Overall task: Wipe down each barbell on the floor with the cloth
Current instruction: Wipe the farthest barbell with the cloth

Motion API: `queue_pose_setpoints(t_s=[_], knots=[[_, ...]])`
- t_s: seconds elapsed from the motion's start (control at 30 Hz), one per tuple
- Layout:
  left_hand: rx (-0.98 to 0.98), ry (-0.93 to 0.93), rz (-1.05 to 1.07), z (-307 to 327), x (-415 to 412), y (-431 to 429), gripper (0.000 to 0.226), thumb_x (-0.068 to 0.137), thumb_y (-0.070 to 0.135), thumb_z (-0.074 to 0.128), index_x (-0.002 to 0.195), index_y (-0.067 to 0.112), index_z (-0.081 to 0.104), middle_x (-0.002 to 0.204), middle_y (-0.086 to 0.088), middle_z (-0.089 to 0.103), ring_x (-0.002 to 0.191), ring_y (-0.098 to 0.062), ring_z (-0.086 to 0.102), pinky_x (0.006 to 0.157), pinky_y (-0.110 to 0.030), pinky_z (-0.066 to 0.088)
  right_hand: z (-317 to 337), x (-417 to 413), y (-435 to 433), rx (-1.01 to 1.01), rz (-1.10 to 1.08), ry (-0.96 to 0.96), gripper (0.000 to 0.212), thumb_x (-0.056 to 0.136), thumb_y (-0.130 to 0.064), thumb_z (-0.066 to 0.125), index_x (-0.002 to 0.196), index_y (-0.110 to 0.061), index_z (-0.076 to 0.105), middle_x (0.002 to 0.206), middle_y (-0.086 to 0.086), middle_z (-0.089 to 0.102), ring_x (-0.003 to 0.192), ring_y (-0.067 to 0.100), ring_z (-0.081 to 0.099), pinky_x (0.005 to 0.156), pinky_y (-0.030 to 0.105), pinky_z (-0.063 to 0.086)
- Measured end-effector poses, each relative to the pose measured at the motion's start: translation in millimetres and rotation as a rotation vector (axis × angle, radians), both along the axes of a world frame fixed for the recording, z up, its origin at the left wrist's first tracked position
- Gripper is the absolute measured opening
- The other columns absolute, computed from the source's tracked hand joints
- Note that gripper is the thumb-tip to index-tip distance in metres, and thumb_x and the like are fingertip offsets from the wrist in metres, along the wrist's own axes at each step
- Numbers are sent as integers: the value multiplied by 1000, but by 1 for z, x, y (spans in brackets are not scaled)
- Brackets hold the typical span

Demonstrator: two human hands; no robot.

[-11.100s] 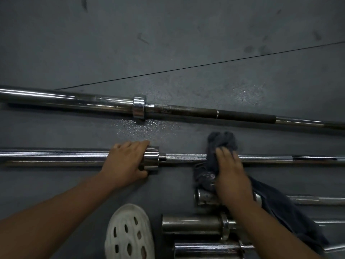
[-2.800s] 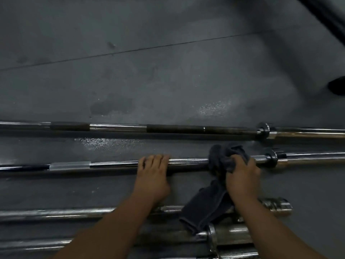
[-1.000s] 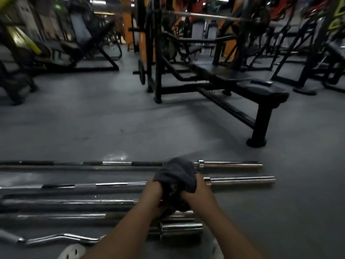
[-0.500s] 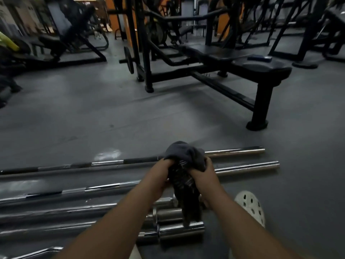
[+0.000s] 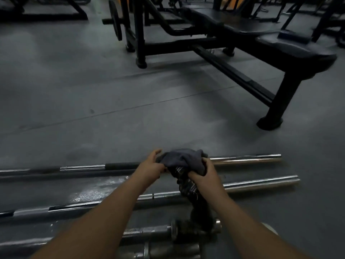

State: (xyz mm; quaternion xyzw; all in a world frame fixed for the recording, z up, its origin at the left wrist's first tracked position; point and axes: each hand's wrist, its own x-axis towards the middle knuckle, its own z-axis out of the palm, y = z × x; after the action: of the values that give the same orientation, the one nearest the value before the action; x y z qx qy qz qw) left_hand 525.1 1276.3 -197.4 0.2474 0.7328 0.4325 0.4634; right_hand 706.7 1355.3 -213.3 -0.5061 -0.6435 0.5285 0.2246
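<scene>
fingers (image 5: 205,163) of left hand (image 5: 149,170) and right hand (image 5: 204,175) grip cloth (image 5: 182,158) above barbells (image 5: 261,182).

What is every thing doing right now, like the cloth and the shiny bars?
cloth: bunched up, tail hanging down.
left grip: pinches the cloth's edge.
right grip: curled round the cloth.
far barbell: lying flat on the floor.
second barbell: lying flat, wet patch beside it.
bench: standing upright.

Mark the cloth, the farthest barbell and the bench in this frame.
cloth (image 5: 183,157): head view, bunched grey top fold.
farthest barbell (image 5: 246,158): head view, chrome sleeve at its right end.
bench (image 5: 296,51): head view, near end of the black pad.
</scene>
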Motion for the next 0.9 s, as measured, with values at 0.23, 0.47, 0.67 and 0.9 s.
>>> queue_pose_setpoints(t_s=[0.23, 0.47, 0.67, 0.9], knots=[[-296, 640, -300, -78, -60, 36, 59, 89, 25, 55, 146, 23, 39, 141, -7, 52, 123, -28, 53, 101, -35, 44, -59, -32, 63, 192, 97, -463, 17, 78, -32, 70, 91, -27, 60, 105, 6, 61, 99, 29, 57, 79, 34, 45], [-517, 1026, -605, -157, -100, 53, 63, 82, 45, 56, 140, 26, 38, 140, 0, 49, 130, -23, 43, 107, -38, 28, -98, -72, 93, 319, 59, -512, 54, 86, -15, 63, 138, -15, 47, 139, 8, 43, 130, 26, 38, 108, 37, 36], [-351, 1101, -363, -190, -95, 42, 67, 72, 62, 42, 127, 26, 54, 115, -3, 59, 109, -28, 52, 103, -46, 29, -147, -96, 97, 303, 269, -593, 63, 81, -48, 40, 138, -25, 50, 144, 1, 45, 128, 25, 47, 109, 44, 39], [-93, 1022, -429, -203, -10, -13, 63, 93, 55, 42, 147, 24, 39, 153, -3, 37, 138, -24, 38, 115, -43, 23, -154, -92, 105, 467, 356, -661, 58, 80, -47, 39, 132, -24, 56, 136, -4, 54, 120, 18, 50, 111, 38, 32]])
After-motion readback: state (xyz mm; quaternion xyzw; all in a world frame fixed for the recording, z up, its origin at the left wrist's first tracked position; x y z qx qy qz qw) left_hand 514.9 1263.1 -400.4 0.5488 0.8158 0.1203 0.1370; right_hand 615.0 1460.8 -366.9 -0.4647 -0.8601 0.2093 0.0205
